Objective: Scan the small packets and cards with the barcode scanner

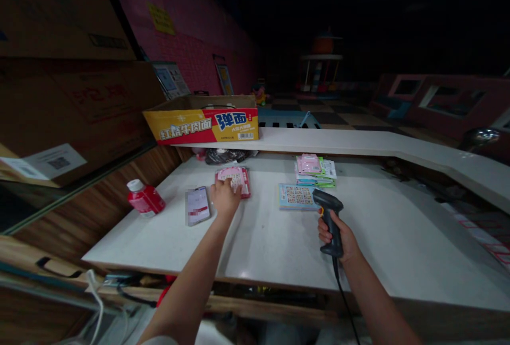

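My right hand (338,233) is wrapped round the handle of a black barcode scanner (330,217). The scanner's head points left, over the near right corner of a flat light-blue packet (297,196) printed with rows of small pictures. My left hand (226,196) is closed at the near edge of a pink-and-red packet (245,178), its fingers bent over the top; the fingertips are partly hidden. Just left of that hand lies a phone (198,205) with its screen lit. Behind the light-blue packet is a stack of pink, green and white packets (314,169).
A red bottle with a white cap (145,198) leans at the left of the white counter (263,249). On the raised ledge (338,139) stands an open yellow-and-red noodle carton (203,124). Large cardboard boxes (75,95) are stacked at left. The scanner's cable (346,300) hangs over the front edge.
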Motion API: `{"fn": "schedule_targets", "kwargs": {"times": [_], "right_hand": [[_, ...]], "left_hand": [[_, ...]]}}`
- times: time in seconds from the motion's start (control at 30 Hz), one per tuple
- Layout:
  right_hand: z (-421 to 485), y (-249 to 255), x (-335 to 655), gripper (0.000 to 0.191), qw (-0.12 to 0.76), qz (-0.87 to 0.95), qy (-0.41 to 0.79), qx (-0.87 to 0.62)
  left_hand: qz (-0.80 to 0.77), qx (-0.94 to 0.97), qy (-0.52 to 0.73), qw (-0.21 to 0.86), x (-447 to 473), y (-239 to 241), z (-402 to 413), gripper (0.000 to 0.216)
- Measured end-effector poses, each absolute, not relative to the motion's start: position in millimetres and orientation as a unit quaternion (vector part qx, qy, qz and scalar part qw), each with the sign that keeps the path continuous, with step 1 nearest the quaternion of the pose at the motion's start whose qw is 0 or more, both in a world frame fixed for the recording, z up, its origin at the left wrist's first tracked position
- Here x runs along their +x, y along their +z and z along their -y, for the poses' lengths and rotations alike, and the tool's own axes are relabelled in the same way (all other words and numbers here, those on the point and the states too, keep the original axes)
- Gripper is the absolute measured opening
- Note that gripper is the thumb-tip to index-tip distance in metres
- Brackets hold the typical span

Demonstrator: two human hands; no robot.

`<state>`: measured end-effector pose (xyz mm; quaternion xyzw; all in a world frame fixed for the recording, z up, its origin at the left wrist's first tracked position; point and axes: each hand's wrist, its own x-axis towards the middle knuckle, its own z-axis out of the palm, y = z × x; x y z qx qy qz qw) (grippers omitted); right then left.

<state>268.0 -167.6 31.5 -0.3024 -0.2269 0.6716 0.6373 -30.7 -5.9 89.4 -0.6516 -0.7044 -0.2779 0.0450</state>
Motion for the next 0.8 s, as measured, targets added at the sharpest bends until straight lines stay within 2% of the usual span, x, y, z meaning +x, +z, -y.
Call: {"fn": "schedule_targets", "kwargs": {"times": [0.1,0.17,0.43,0.57,0.63,0.73,0.8], "right_hand": [[167,29,268,0.031,0.64,0.225,0.673,-0.295],[167,28,268,0.031,0.639,0.224,0.675,-0.293],[169,29,268,0.031,0.644,0.231,0.664,-0.302],[169,30,268,0.032,0.637,0.235,0.667,-0.306],[169,30,268,0.032,0.638,0.232,0.669,-0.303],[168,30,268,0.031,0.641,0.228,0.669,-0.299],[168,30,268,0.031,0.643,0.23,0.667,-0.299]], "left_hand": [[0.771,-0.593,-0.231,0.031,-51,91,2,0.075],[0.782,-0.59,-0.201,0.004,-61,89,-1,0.082],[0.766,-0.62,-0.167,-0.004,-82,91,-13,0.057],[0.763,-0.594,-0.251,-0.034,-91,95,-21,0.047],[0.75,-0.557,-0.332,-0.127,-95,96,-25,0.038],[0.68,-0.467,-0.436,-0.361,-91,94,-27,0.025],[0.599,-0.412,-0.492,-0.479,-78,91,-22,0.021]]}}
